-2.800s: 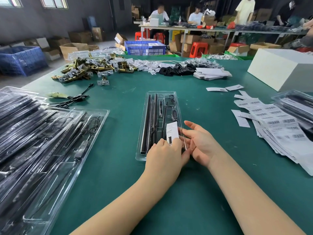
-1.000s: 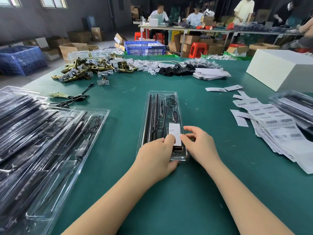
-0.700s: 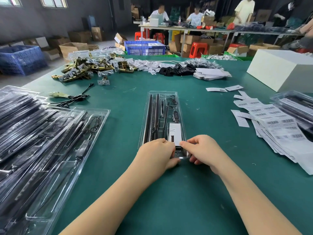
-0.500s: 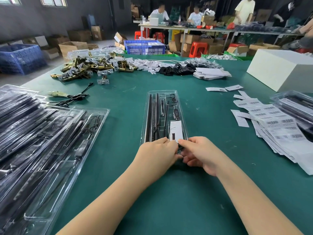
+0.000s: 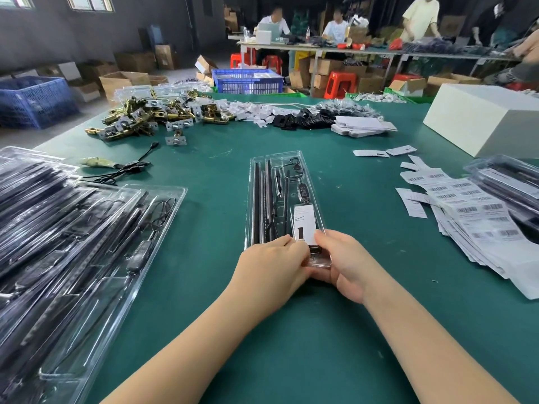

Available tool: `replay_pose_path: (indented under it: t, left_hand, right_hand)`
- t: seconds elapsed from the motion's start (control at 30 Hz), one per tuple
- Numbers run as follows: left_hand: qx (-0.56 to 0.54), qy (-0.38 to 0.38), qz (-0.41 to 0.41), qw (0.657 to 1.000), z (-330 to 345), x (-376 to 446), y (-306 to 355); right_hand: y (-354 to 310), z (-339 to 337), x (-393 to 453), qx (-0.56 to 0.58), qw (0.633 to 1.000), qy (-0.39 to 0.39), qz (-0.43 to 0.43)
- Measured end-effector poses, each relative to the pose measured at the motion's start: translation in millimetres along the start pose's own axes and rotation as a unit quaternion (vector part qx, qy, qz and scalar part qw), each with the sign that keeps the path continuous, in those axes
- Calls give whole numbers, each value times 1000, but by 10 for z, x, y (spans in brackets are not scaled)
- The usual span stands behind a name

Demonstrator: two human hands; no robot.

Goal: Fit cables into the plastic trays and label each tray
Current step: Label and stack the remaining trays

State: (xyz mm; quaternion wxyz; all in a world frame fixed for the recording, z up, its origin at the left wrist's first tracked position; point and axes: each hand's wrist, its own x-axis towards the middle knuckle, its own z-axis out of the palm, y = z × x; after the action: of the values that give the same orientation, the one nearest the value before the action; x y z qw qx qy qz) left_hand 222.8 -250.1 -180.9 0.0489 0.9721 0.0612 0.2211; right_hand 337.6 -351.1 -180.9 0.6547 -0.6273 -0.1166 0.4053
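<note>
A clear plastic tray [image 5: 256, 199] lies lengthwise in the middle of the green table, holding black strips and cables [image 5: 272, 196]. A white label [image 5: 304, 221] with a black mark lies on its near right part. My left hand [image 5: 272, 265] grips the tray's near end from the left, fingers curled over the edge. From the right, my right hand [image 5: 347, 262] grips the same end, its thumb on top by the label and its fingers under the tray's corner.
Stacked filled trays [image 5: 67, 234] cover the left side. Barcode label sheets [image 5: 478, 217] spread out at the right, beside more trays [image 5: 507, 182] and a white box [image 5: 481, 118]. Brass hardware [image 5: 151, 118], black parts and white cards lie at the far edge. People work at a far table.
The label was laid down and pressed onto the tray. Both hands then slid to the tray's near end and took hold of it.
</note>
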Motion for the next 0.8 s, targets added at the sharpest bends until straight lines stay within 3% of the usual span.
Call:
replay_pose_path:
  t: [0.13,0.23,0.3,0.37,0.43,0.47,0.53,0.57,0.63,0.8]
  left_hand:
    - [-193,3,-119,974,32,25,-103]
    - [-244,40,-270,931,89,63,-313]
    - [-345,32,-384,856,45,71,-441]
    - [-506,52,-438,741,-18,85,-514]
    - [-651,59,-446,612,-75,104,-536]
    - [-696,49,-439,566,-96,108,-538]
    - [-746,27,-432,506,-134,95,-521]
    - [-759,16,-428,490,-147,86,-514]
    - [-767,7,-413,490,-152,74,-492]
    - [-726,39,-404,555,-125,80,-419]
  right_hand:
    - [-29,-19,14,-14,999,9,-41]
    - [-70,-54,-7,-18,998,-6,-59]
    - [-92,-71,-34,-5,997,-28,-69]
    - [-98,-58,-59,10,995,-53,-80]
    - [-80,-16,-76,9,992,-83,-96]
    - [-66,7,-81,4,990,-97,-105]
    - [-45,38,-90,-7,985,-118,-123]
    - [-46,43,-96,-10,983,-127,-130]
    - [-57,37,-113,-4,980,-143,-139]
    - [-61,-9,-98,16,979,-151,-137]
